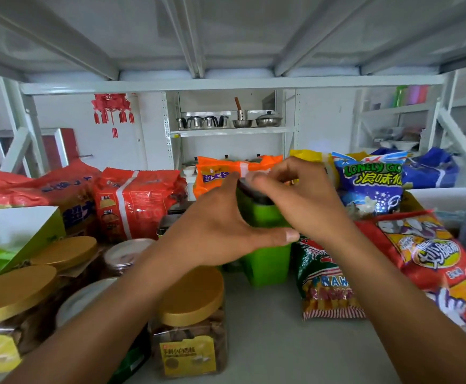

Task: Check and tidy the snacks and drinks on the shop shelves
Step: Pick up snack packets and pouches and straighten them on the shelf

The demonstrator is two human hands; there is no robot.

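Note:
A green box-shaped container (265, 253) with a dark top stands upright on the white shelf (268, 342), in the middle of the view. My left hand (212, 231) grips its left side, thumb stretched across the front. My right hand (301, 198) curls over its dark top from the right, fingertips on the lid. Clear jars with gold lids (190, 300) stand at the front left. Snack bags lie to the right: a prawn cracker bag (326, 284) and a red crisp bag (434, 259).
Red and orange snack packs (134, 200) line the back of the shelf, with a blue and green Lonely God bag (373, 184) at the back right. A white and green carton (15, 234) sits far left. The shelf above (226, 37) hangs low overhead.

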